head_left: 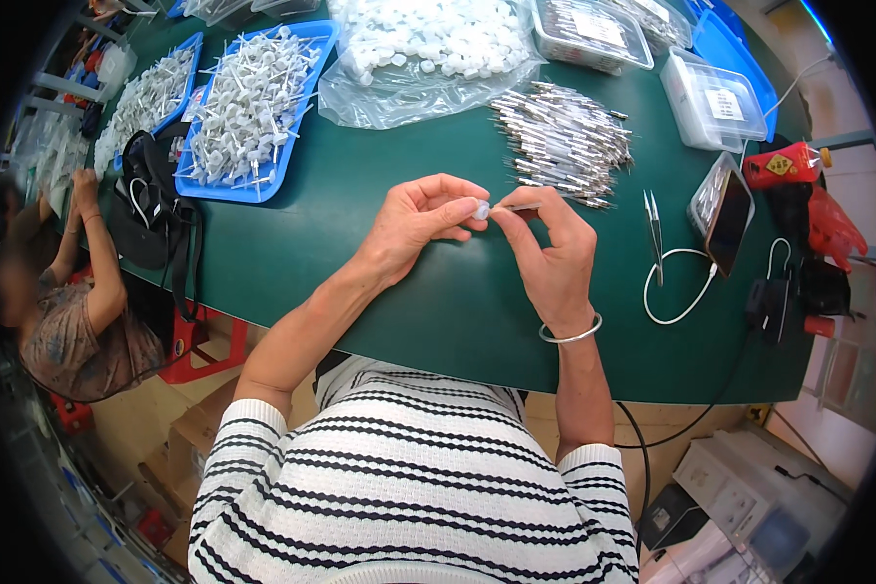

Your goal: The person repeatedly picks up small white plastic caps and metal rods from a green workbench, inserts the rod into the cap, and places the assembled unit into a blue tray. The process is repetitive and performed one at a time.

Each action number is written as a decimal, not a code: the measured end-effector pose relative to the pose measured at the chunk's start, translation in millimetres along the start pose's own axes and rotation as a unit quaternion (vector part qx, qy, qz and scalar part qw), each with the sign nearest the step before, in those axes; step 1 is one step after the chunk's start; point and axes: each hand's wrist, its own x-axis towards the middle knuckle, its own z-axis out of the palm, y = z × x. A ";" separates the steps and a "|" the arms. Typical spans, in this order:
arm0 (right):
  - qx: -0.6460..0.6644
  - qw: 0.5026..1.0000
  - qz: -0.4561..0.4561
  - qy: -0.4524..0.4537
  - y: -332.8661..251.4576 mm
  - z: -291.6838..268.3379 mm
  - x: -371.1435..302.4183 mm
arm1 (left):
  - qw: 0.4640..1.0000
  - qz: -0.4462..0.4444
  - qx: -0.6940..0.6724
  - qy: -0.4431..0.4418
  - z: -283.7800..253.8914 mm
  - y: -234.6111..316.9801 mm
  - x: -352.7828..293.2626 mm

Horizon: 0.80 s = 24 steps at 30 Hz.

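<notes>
My left hand (419,222) pinches a small white plastic cap (481,209) between thumb and fingertips over the green table (360,282). My right hand (550,248), with a silver bangle on its wrist, holds a thin metal pin (518,207) whose tip meets the cap. Both hands touch at the fingertips. Just beyond them lies a pile of metal pins (565,141). A clear bag of white caps (428,49) sits further back.
A blue tray of assembled white pieces (253,107) stands at the back left beside a black bag (151,200). Tweezers (652,229), a white cable (676,292), a phone (725,219), clear plastic boxes (715,102) and a red tool (784,165) lie at right. Another person (68,292) sits at left.
</notes>
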 end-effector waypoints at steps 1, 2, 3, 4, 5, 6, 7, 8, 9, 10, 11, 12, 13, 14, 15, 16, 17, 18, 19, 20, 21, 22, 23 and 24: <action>-0.003 1.000 -0.004 0.001 0.1 0.1 0.1 | 1.000 0.002 0.001 -0.001 -0.1 -0.3 0.0; -0.005 1.000 -0.008 0.001 0.3 0.2 0.3 | 1.000 0.003 0.004 0.000 0.0 -0.3 -0.1; -0.009 1.000 -0.010 0.001 0.4 0.1 0.3 | 1.000 0.004 0.007 0.000 0.2 -0.4 0.1; -0.012 1.000 -0.012 0.002 0.4 0.0 0.3 | 1.000 0.004 0.009 0.001 0.5 -0.4 0.2; -0.016 1.000 -0.014 0.002 0.4 -0.1 0.4 | 1.000 0.006 0.012 0.002 0.8 -0.2 0.2; -0.017 1.000 -0.018 0.000 0.4 -0.2 0.9 | 1.000 0.008 0.014 0.004 1.3 0.1 0.0; -0.019 1.000 -0.021 -0.001 0.2 -0.4 1.6 | 1.000 0.010 0.016 0.006 1.6 0.1 -0.1; -0.021 0.999 -0.024 -0.002 -0.4 -0.7 1.8 | 1.000 0.008 0.014 0.007 1.6 -0.2 -0.1; -0.018 1.000 -0.019 -0.003 -1.5 -1.0 2.0 | 1.000 0.007 0.012 0.007 1.5 0.0 0.1; -0.016 1.000 -0.015 -0.004 -2.8 -1.2 2.2 | 1.000 0.005 0.010 0.006 1.3 0.1 0.3; -0.013 1.000 -0.011 -0.004 -3.5 -1.4 2.0 | 1.000 0.000 0.004 0.005 1.2 0.4 0.4; -0.009 1.000 -0.007 -0.004 -3.4 -1.6 1.7 | 1.000 -0.005 -0.002 0.003 0.9 0.6 0.6; -0.004 1.000 -0.003 -0.003 -3.0 -1.8 1.5 | 1.000 -0.011 -0.007 0.001 0.9 0.8 0.7; 0.000 1.000 0.001 -0.002 -2.7 -1.9 1.3 | 1.000 -0.017 -0.012 0.003 1.4 1.3 0.8; 0.000 1.000 0.000 -0.002 -2.3 -1.7 1.7 | 1.000 -0.024 -0.018 0.006 2.0 2.1 0.9; 0.000 1.000 -0.001 -0.001 -1.8 -1.5 2.0 | 0.999 -0.031 -0.024 0.010 2.4 2.6 1.1; 0.001 1.000 -0.002 0.000 -1.3 -1.3 2.2 | 0.999 -0.037 -0.031 0.008 1.8 2.4 1.6; 0.001 1.000 -0.001 0.000 -1.1 -1.3 2.0 | 0.998 -0.041 -0.038 0.006 0.9 1.9 2.1; 0.002 1.000 0.000 -0.001 -0.7 -1.3 1.7 | 0.998 -0.045 -0.046 0.003 0.3 1.5 2.5; 0.002 1.000 0.001 -0.001 -0.4 -1.3 1.4 | 0.997 -0.049 -0.053 0.002 0.3 1.5 2.6; 0.002 1.000 0.002 -0.001 -0.2 -1.3 1.1 | 0.997 -0.053 -0.061 0.002 0.4 1.5 2.9; 0.002 1.000 0.003 -0.001 -0.1 -1.3 1.0 | 0.996 -0.057 -0.069 0.001 0.5 1.5 3.1; 0.001 1.000 0.004 -0.002 0.0 -1.3 0.8 | 0.996 -0.059 -0.072 -0.002 0.0 1.2 3.5; 0.002 1.000 0.005 -0.001 0.2 -1.1 0.7 | 0.995 -0.062 -0.076 -0.004 -0.9 0.8 3.6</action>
